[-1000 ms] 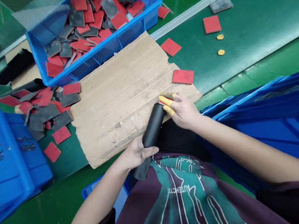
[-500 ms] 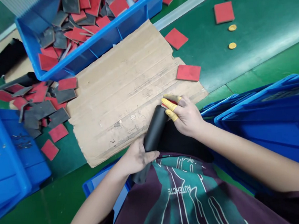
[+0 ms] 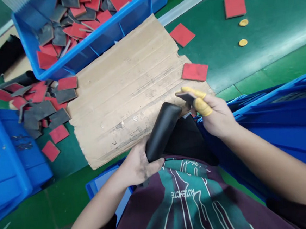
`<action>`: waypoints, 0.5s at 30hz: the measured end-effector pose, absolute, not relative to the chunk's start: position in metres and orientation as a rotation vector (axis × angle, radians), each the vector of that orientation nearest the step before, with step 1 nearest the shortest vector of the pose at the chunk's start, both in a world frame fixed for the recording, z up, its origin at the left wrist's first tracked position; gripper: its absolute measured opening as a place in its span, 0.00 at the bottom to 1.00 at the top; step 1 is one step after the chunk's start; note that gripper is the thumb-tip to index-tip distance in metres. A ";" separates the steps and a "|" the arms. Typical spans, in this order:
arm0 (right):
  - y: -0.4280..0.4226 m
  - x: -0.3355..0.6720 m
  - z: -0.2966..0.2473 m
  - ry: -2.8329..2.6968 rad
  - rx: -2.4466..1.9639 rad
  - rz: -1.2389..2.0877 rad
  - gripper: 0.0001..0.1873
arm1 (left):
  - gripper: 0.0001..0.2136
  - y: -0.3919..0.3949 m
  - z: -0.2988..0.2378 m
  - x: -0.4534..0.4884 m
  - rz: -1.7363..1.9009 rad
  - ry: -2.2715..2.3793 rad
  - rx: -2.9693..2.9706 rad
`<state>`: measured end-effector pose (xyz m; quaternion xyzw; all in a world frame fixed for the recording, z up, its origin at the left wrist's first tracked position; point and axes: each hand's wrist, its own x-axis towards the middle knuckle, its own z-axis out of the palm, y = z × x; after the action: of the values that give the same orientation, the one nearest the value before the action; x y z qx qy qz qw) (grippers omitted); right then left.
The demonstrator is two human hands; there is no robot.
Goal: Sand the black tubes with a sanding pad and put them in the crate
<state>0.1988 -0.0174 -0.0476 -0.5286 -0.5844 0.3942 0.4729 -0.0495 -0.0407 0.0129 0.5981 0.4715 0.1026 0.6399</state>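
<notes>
From my head view, the long blue crate (image 3: 135, 20) beyond the cardboard sheet (image 3: 114, 100) holds a loose jumble of red and dark grey square tiles (image 3: 78, 30). More tiles spill in a pile (image 3: 42, 109) outside its near-left corner, beside a blue bin (image 3: 34, 152) with black markings. Further blue crates (image 3: 275, 126) stand at right.

My left hand (image 3: 139, 163) is wrapped round a smooth black tube (image 3: 163, 133), tilted over the cardboard's near edge. My right hand (image 3: 218, 118), with yellow covers (image 3: 202, 107) on its fingers, pinches a thin dark tile (image 3: 186, 97) just right of the tube's upper end.

Half a second ago those right fingers were at the tube's mouth with red showing between them; now they have drawn aside to the right, and the tile shows a dark face.

The left hand hides most of the tube's lower end. The top edge cuts off the tile crate. I can't tell whether a right fingertip touches the tube, nor see into the marked bin.
</notes>
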 end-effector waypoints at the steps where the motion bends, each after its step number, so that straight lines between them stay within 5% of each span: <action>1: -0.021 0.198 -0.042 -1.348 -1.260 1.049 0.29 | 0.19 -0.040 0.017 -0.049 0.222 1.050 1.355; 6: -0.033 0.184 -0.013 -1.285 -1.110 1.263 0.41 | 0.16 -0.038 0.032 -0.046 0.209 0.987 1.334; 15: -0.039 0.178 0.002 -1.243 -1.121 1.225 0.42 | 0.15 -0.045 0.038 -0.045 0.160 1.049 1.290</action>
<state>0.1779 -0.0388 0.0024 -0.4652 -0.5158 0.5085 0.5089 -0.0453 -0.0450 0.0382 0.5724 0.4658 0.0710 0.6711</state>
